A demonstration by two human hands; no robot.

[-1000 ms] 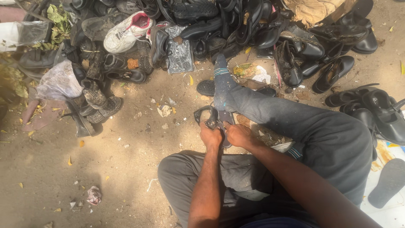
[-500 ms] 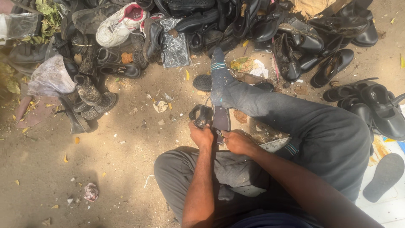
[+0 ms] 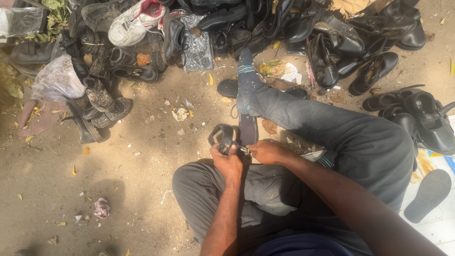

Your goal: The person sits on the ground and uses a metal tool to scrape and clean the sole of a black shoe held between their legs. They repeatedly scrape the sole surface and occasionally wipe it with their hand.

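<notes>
Left hand (image 3: 229, 162) grips the strap of a dark sandal (image 3: 237, 135), fingers wrapped tight, just above the lap. Right hand (image 3: 266, 151) pinches a small tool (image 3: 242, 149) against that strap. Shoe pile (image 3: 265, 28) sits beyond the outstretched leg (image 3: 308, 118).

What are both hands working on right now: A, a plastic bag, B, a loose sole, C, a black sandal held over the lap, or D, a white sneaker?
C: the left hand and right hand meet on the black sandal.
</notes>
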